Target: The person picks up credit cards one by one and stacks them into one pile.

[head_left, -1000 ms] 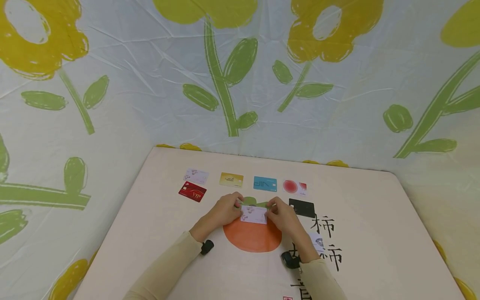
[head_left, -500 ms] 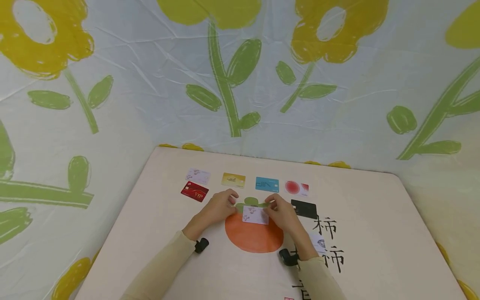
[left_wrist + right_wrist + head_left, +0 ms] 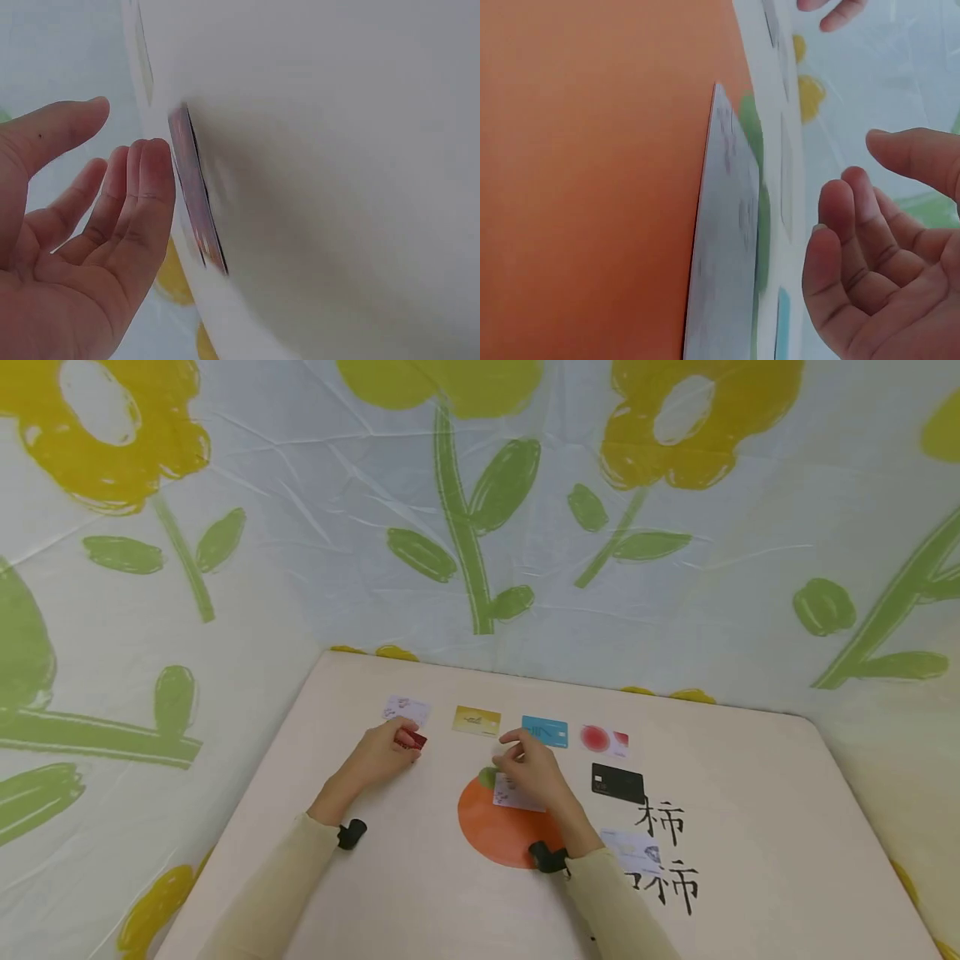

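My left hand hovers over the red card, hiding most of it. In the left wrist view its thumb and fingers are spread apart, with the fingertips beside the dark reddish card, holding nothing. My right hand is above the white floral card that lies on the printed orange persimmon. Seen from the right wrist, that hand's fingers are loosely bent with nothing between them, apart from the floral card.
Along the back lie another white floral card, a gold card, a blue card and a white card with a red circle. A black card and a pale card are at right on the table.
My left hand has left the middle floral card and moved left to the red card. The right hand has lifted off the floral card's edge and shifted slightly left over it.
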